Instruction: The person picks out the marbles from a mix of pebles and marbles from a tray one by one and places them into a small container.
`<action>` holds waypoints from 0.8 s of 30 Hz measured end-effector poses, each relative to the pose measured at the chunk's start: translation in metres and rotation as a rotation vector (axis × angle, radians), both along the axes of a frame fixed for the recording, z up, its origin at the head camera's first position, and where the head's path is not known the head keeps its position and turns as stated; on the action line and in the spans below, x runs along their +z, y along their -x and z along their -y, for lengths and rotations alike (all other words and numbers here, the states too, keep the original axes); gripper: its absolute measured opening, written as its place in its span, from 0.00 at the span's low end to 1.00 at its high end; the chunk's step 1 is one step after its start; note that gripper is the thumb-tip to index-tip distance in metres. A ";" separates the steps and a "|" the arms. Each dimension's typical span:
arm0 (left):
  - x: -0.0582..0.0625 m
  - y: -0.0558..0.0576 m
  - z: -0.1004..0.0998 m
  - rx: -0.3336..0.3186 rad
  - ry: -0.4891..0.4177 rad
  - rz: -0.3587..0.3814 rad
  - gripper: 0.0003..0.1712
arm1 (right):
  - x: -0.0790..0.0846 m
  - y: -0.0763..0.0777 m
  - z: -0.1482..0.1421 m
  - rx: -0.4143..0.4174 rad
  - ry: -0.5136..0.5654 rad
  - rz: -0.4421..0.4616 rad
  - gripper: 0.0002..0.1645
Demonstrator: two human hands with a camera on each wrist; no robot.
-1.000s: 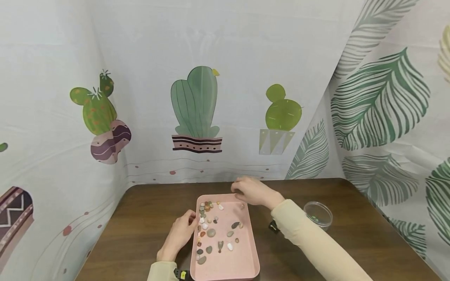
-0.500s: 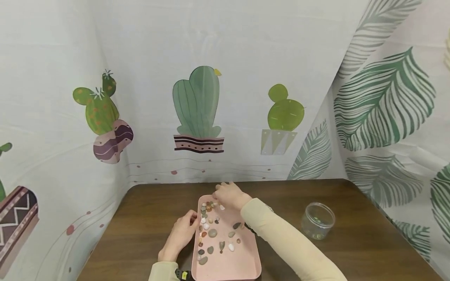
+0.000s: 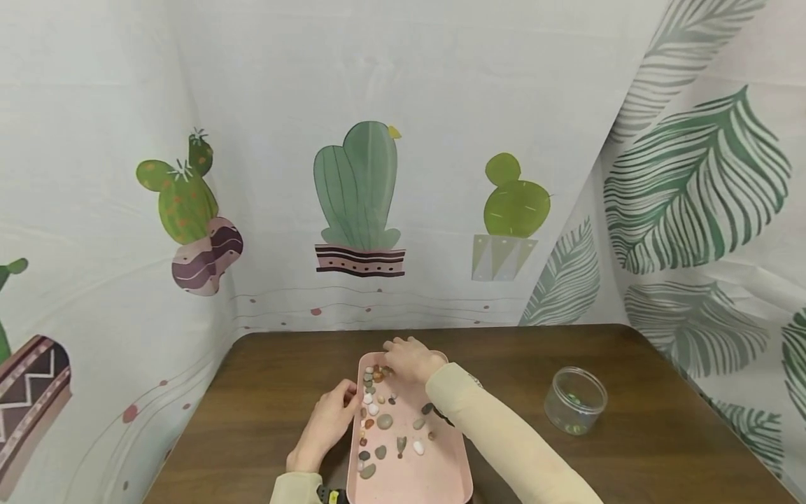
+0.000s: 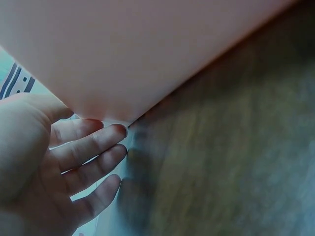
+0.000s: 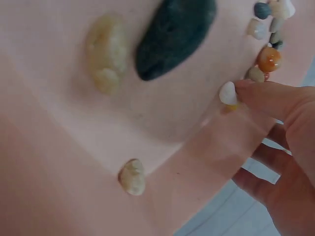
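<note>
A pink tray (image 3: 434, 483) holds several small pebbles. My left hand (image 3: 326, 423) holds its left side. In the left wrist view the thumb passes over the rim, the forefinger touches the outside wall, and the other fingers spread loosely. At the tray's far end is my right hand (image 3: 412, 360). In the right wrist view its thumb tip touches a white pebble (image 5: 228, 93) lying by the far wall, over a small yellow pebble (image 5: 230, 107). Other fingers of that hand reach past the rim, their tips hidden. An orange pebble (image 5: 269, 59) lies nearby in the row.
A clear round container (image 3: 575, 400) with small green things inside stands to the right on the brown wooden table (image 3: 283, 357). Printed cloth (image 3: 434, 140) hangs behind. Inside the tray lie a dark pebble (image 5: 174, 37) and a pale pebble (image 5: 133, 177) near a corner.
My right hand has moved left from the tray's far right corner to the far-end pebbles, then slightly toward me. My left hand stays at the tray's side.
</note>
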State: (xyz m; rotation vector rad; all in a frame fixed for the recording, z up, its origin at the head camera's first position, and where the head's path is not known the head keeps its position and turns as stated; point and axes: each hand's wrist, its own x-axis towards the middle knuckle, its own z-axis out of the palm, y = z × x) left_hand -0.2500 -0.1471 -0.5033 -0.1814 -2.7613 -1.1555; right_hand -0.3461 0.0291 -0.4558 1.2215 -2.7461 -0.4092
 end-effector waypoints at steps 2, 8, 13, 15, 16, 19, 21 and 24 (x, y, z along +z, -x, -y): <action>-0.002 0.000 0.001 -0.001 0.008 -0.001 0.08 | -0.003 0.002 -0.001 0.025 0.008 -0.021 0.11; -0.003 0.002 0.001 -0.008 0.007 -0.013 0.08 | -0.009 0.009 -0.004 0.050 0.015 -0.053 0.08; 0.001 0.002 -0.001 0.002 0.018 -0.028 0.07 | -0.011 0.014 -0.006 0.034 0.056 -0.031 0.04; 0.002 0.001 -0.001 0.002 0.018 -0.030 0.07 | -0.010 0.013 -0.007 0.030 0.076 -0.016 0.05; 0.001 0.001 -0.001 0.006 0.016 -0.027 0.07 | -0.009 0.012 -0.007 0.029 0.085 -0.011 0.06; 0.000 0.001 -0.001 -0.002 0.014 -0.021 0.07 | -0.006 0.010 -0.008 0.027 0.107 0.005 0.07; -0.001 0.001 0.000 0.002 0.008 -0.011 0.07 | -0.003 0.009 -0.009 0.031 0.127 0.019 0.07; -0.002 0.002 0.001 0.001 0.001 -0.006 0.07 | 0.002 0.006 -0.011 0.038 0.159 0.049 0.05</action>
